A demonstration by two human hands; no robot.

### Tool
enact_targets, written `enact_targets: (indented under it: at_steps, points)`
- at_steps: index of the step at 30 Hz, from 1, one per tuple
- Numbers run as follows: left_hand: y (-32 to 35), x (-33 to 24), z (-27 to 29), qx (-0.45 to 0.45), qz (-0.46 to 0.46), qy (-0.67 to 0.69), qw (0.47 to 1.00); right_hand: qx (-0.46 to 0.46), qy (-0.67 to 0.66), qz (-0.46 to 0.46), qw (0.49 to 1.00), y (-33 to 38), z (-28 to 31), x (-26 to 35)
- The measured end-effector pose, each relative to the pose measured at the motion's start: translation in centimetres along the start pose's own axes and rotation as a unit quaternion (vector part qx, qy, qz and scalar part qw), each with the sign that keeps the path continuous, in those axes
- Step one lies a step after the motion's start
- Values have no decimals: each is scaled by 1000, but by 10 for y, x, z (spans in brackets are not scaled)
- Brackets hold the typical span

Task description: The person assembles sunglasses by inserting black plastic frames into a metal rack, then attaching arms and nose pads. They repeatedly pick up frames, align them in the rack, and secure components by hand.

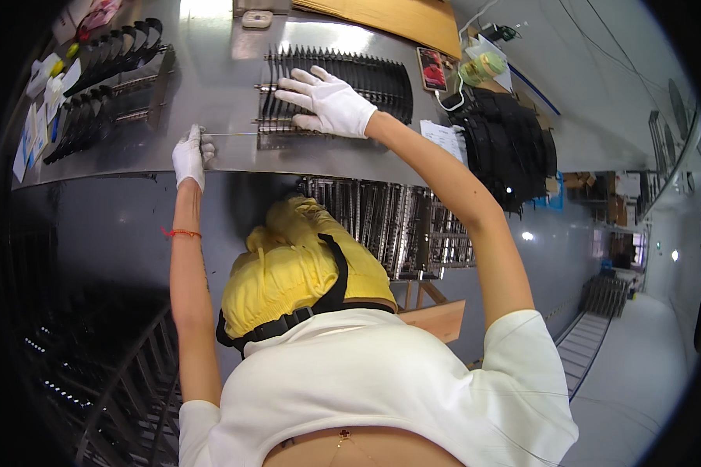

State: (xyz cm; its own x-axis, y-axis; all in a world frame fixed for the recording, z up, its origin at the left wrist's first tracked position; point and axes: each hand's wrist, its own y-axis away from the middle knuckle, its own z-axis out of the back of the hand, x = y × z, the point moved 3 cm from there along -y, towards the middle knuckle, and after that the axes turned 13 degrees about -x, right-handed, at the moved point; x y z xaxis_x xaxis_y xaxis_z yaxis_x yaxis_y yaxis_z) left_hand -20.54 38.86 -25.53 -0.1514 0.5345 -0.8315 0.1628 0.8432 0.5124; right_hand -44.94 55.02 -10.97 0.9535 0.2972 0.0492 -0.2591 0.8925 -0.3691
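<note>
Both hands wear white gloves. My left hand point(188, 158) is closed at the near edge of the metal table, pinching a thin metal rod point(230, 135). The rod points right, toward the near left corner of a metal rack point(269, 141). Standing close together in that rack is a row of thin black curved pieces point(385, 82). My right hand point(331, 103) lies over the left part of the row, palm down with fingers spread, and hides the pieces under it. Whether it presses on them I cannot tell.
At the left stands another rack of black curved pieces point(89, 124). Right of the middle rack are a phone point(431, 70), a paper sheet point(442, 138) and a heap of black parts point(506, 144). Cardboard point(389, 15) lies at the back. Metal racks point(389, 226) stand below the table edge.
</note>
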Motion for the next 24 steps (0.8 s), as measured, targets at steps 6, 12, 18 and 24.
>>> enact_targets:
  at_steps: [6, 12, 18, 24]
  points:
    - [43, 35, -44, 52, -27, -37, 998, 24, 66, -130, 989, 76, 69, -66]
    - [57, 46, -57, 8, 13, -143, 990, 104, 127, -126, 978, 159, 78, -82]
    - [38, 58, -65, -11, -149, -348, 926, 61, 78, -161, 982, 174, 51, -79]
    - [49, 75, -69, -25, 85, -105, 991, 69, 95, -140, 983, 174, 54, -76]
